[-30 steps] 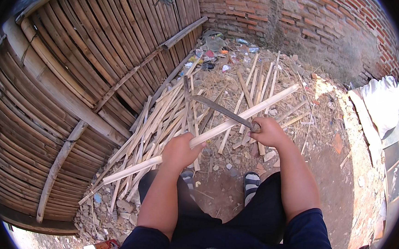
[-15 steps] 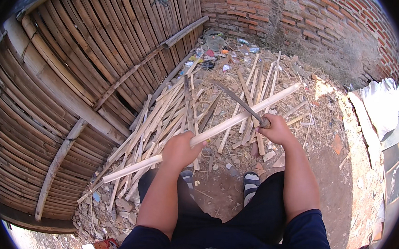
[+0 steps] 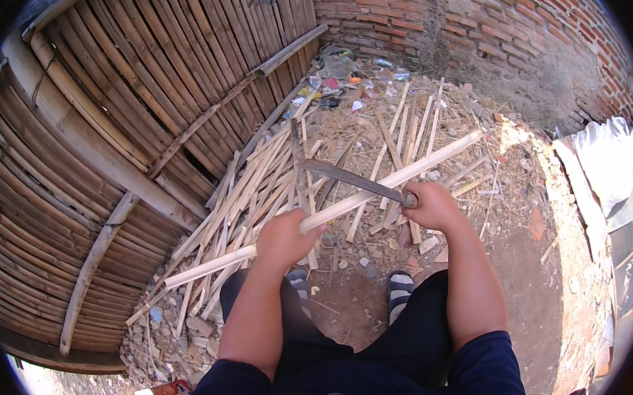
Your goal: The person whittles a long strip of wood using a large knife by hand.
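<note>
A long pale wooden strip point(image 3: 429, 161) slants across in front of me, its far end up to the right and its near end down to the left. My left hand point(image 3: 284, 237) is closed around it a little below its middle. In my right hand point(image 3: 433, 205) is the handle of a machete point(image 3: 351, 177), fingers wrapped round it. The dark blade points left and lies across the strip's upper half, its tip beyond the strip. Whether the edge touches the wood I cannot tell.
Many loose wooden strips point(image 3: 255, 186) lie heaped at the left and ahead, over rubble and straw. A slatted bamboo wall point(image 3: 157, 61) rises on the left, a brick wall point(image 3: 489, 33) at the back. A white sack point(image 3: 612, 163) sits at the right. Litter point(image 3: 331, 88) lies in the far corner.
My right hand has turned the machete, so its blade now shows broader and lies flatter, its tip swung left and lower. The wooden strip and my left hand have hardly moved.
</note>
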`<state>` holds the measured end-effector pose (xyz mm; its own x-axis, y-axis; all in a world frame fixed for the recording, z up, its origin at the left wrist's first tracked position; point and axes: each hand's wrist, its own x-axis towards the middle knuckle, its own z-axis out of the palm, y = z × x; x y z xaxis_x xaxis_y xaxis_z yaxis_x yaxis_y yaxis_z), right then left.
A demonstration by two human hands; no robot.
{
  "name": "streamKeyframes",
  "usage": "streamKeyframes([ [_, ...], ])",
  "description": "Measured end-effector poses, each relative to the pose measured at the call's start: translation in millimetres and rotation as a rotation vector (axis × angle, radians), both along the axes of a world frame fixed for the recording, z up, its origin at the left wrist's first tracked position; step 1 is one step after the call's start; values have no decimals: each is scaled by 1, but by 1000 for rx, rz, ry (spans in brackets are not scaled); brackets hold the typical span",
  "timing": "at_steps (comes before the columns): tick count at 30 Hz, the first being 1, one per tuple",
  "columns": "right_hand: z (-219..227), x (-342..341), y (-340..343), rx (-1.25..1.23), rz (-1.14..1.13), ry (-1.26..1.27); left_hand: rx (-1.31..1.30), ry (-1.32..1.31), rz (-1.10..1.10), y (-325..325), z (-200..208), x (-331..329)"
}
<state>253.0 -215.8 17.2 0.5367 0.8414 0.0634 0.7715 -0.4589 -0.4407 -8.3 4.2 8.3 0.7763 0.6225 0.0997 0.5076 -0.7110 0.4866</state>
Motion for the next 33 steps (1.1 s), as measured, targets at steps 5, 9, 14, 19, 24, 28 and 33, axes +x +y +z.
streamKeyframes([
  [5, -9, 24, -18, 172, -225, 71, -17, -1, 25, -2, 5, 2],
  [9, 0, 16, -18, 151, -248, 106, 3, 5, 39, -3, 6, 1],
  [14, -4, -2, -2, 57, -12, -19, 10, -14, 7, -2, -2, 3],
  [19, -1, -15, 11, -48, 90, 11, 11, -23, 5, -1, -1, 1],
  [24, -9, 13, -7, 100, -85, 71, 15, -47, 11, -1, -2, 3],
  [28, -9, 21, -16, 113, -214, 85, 21, -38, 17, -1, -1, 2],
  [33, -5, 7, -7, 59, -82, 31, 21, -12, 17, -2, 1, 3],
])
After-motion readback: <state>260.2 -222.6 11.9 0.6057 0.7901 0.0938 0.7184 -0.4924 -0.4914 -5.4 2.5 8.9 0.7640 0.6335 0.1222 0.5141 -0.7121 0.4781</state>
